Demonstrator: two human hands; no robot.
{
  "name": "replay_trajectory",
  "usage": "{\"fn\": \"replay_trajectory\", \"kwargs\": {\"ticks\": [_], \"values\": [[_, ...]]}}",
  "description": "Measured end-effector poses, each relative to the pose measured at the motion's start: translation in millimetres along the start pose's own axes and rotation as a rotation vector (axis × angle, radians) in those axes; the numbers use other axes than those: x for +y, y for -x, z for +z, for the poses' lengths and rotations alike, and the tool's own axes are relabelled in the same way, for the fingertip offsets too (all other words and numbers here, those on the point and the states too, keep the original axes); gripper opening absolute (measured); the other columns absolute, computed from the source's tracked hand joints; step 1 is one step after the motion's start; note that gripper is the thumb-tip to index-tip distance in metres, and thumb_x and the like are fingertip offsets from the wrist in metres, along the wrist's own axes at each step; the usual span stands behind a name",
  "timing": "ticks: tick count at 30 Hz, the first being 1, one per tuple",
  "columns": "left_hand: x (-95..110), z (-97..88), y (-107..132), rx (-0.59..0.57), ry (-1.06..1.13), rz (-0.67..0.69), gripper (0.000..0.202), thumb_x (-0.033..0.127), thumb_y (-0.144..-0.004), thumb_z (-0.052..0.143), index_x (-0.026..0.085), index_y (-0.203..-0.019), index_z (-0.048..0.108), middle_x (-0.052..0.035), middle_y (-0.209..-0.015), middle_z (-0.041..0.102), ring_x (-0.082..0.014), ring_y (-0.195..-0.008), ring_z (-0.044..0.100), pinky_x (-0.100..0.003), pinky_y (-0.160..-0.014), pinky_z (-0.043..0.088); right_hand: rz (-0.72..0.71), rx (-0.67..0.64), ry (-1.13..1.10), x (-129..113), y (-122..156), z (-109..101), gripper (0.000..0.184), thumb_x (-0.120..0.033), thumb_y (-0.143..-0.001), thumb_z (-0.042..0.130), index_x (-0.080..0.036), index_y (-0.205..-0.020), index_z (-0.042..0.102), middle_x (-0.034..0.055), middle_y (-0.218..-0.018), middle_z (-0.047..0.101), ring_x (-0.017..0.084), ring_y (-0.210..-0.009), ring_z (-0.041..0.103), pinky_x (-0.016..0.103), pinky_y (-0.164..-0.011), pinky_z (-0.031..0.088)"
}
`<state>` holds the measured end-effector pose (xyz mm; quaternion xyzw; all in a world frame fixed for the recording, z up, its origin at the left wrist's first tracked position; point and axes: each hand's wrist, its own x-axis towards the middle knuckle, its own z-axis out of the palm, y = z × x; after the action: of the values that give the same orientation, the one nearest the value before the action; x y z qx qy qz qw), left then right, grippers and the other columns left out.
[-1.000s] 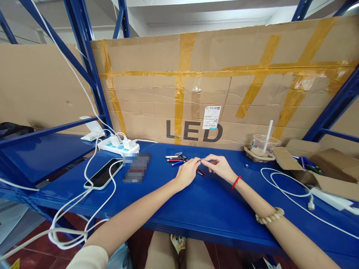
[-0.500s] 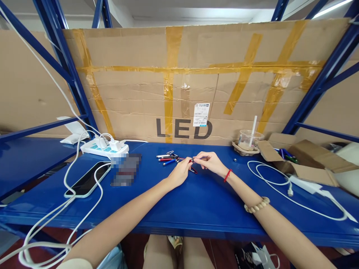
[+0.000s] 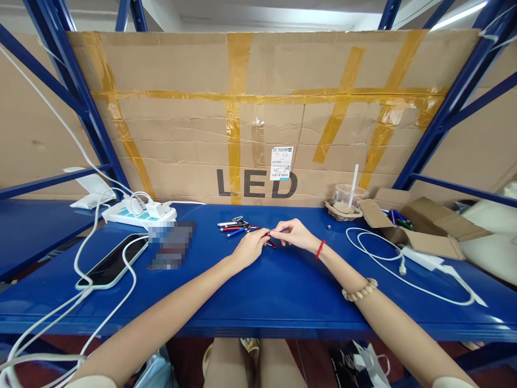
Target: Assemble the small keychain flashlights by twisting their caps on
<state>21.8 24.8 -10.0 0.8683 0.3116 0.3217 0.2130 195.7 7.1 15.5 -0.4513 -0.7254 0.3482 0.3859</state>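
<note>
My left hand is closed on a slim red pen-shaped tube, of which only a short end shows. My right hand pinches at that same end, thumb and fingertips pressed together; whether a small part sits between them I cannot tell. Just behind the left hand lies a pile of slim pen-shaped tubes, silver, red, black and blue, some with metal clasps. Another red tube lies on the table just beyond the fingers, partly hidden. A tiny metallic piece rests farther right.
At the left are a power strip with plugs, a phone, a blurred dark flat item and white cables. On the right stand a plastic cup in a carton holder, an open cardboard box and a white cable. Cardboard walls the back.
The view has shifted slightly, so everything sits a little farther left. Both hands stay together at the red tube, with the right fingertips changing position slightly at its end.
</note>
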Motion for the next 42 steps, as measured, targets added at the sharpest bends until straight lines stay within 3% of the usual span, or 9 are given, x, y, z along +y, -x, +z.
{"fn": "replay_trajectory", "kwargs": {"ticks": [8,12,18,26,30,32,38,42], "values": [[-1.6,-0.3,-2.0,0.039,-0.048,0.013,0.020,0.021,-0.087,0.037,0.016,-0.089,0.057,-0.0045,-0.084,0.061,-0.0157,-0.078,0.055,-0.024,-0.073,0.042,0.015,0.054,0.009,-2.3,-2.1,3.3,0.037,-0.049,-0.064,0.064,-0.012,-0.064,0.065,0.0013,-0.056,0.056,0.007,-0.042,0.046,0.020,-0.043,0.036],[-0.6,-1.4,-1.6,0.058,0.049,0.036,0.024,0.020,-0.086,0.038,0.020,-0.105,0.053,-0.0028,-0.096,0.061,-0.0145,-0.082,0.057,-0.023,-0.076,0.043,0.066,0.091,0.001,-1.4,-3.4,4.5,0.039,-0.051,-0.065,0.062,-0.012,-0.065,0.063,-0.0003,-0.047,0.053,0.007,-0.040,0.044,0.018,-0.039,0.032],[4.2,-2.2,-1.3,0.069,-0.077,-0.047,0.024,0.021,-0.087,0.037,0.022,-0.103,0.054,-0.0007,-0.083,0.062,-0.0143,-0.075,0.058,-0.022,-0.068,0.042,0.104,0.125,0.032,0.6,-4.7,8.5,0.040,-0.053,-0.066,0.060,-0.013,-0.060,0.057,-0.0008,-0.043,0.051,0.008,-0.038,0.045,0.017,-0.037,0.031],[12.0,-3.5,0.6,0.088,-0.202,-0.143,0.023,0.027,-0.089,0.033,0.023,-0.099,0.054,-0.0005,-0.082,0.062,-0.0147,-0.074,0.058,-0.021,-0.061,0.038,-0.005,0.197,0.188,8.0,-6.5,5.2,0.036,-0.050,-0.069,0.060,-0.014,-0.065,0.062,0.0003,-0.056,0.059,0.008,-0.041,0.051,0.019,-0.044,0.039],[13.5,-5.1,0.2,0.069,-0.161,-0.165,0.023,0.028,-0.089,0.032,0.022,-0.097,0.053,0.0007,-0.077,0.061,-0.0138,-0.072,0.058,-0.020,-0.061,0.038,-0.106,0.178,0.097,8.7,-7.0,1.0,0.035,-0.045,-0.068,0.063,-0.015,-0.087,0.065,0.0044,-0.082,0.062,0.006,-0.041,0.051,0.019,-0.041,0.040],[14.3,-5.6,0.3,0.047,-0.145,-0.157,0.022,0.027,-0.089,0.033,0.022,-0.096,0.053,0.0015,-0.074,0.061,-0.0135,-0.072,0.058,-0.020,-0.060,0.038,-0.160,0.134,0.037,6.9,-6.7,-1.0,0.035,-0.042,-0.068,0.064,-0.014,-0.089,0.066,0.0066,-0.090,0.060,0.005,-0.042,0.051,0.020,-0.041,0.042],[17.1,-6.8,3.4,0.088,-0.122,-0.098,0.020,0.026,-0.088,0.036,0.026,-0.099,0.054,0.0034,-0.089,0.063,-0.0133,-0.080,0.059,-0.020,-0.065,0.040,-0.202,0.041,-0.016,-3.0,-4.5,-4.8,0.028,-0.039,-0.065,0.067,-0.013,-0.074,0.069,0.0054,-0.080,0.057,0.006,-0.044,0.051,0.021,-0.041,0.044],[16.6,-6.7,4.2,0.104,-0.089,-0.066,0.021,0.027,-0.089,0.035,0.025,-0.100,0.053,0.0030,-0.095,0.062,-0.0133,-0.085,0.058,-0.020,-0.069,0.041,-0.225,0.036,0.077,-6.0,-4.0,-8.3,0.029,-0.041,-0.069,0.063,-0.014,-0.078,0.069,0.0059,-0.084,0.058,0.007,-0.046,0.053,0.021,-0.042,0.045]]}}
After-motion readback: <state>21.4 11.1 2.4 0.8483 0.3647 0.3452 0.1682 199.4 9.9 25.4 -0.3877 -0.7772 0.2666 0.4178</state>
